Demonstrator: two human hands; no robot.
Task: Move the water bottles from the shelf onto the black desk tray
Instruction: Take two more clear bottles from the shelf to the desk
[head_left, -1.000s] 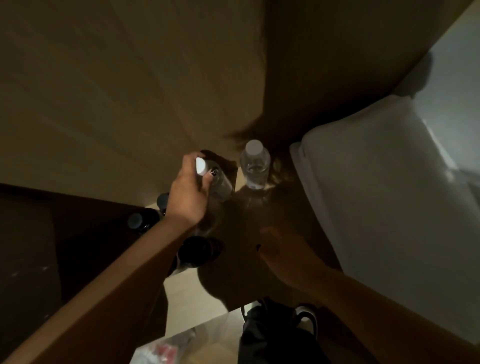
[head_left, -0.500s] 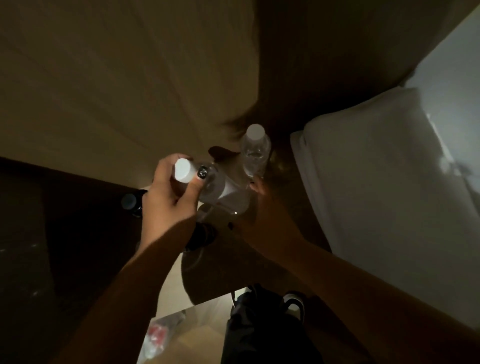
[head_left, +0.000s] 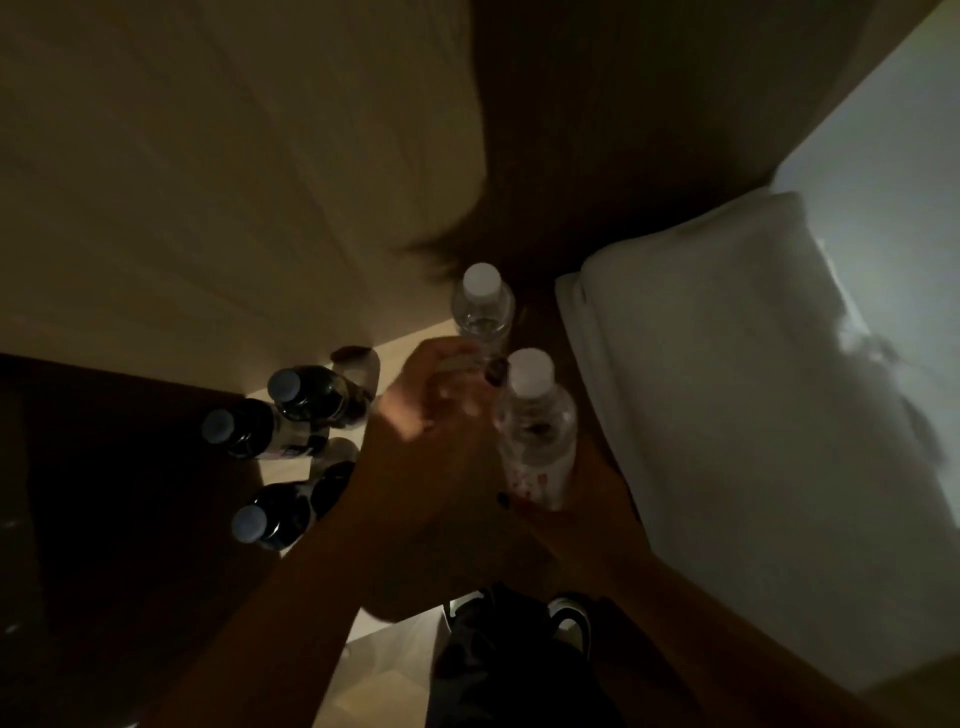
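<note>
Right hand now holds one of two water bottles.

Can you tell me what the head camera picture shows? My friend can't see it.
In dim light, the left hand grips one clear water bottle while the right hand holds another. Three dark bottles stand left of them, and a white pillow lies at right.

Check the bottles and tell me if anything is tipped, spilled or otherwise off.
Nothing looks spilled or damaged. Both clear water bottles are capped: the left hand grips the far bottle, the right hand holds the near bottle. The dark bottles stand capped on the left. The dim light hides finer detail.
</note>
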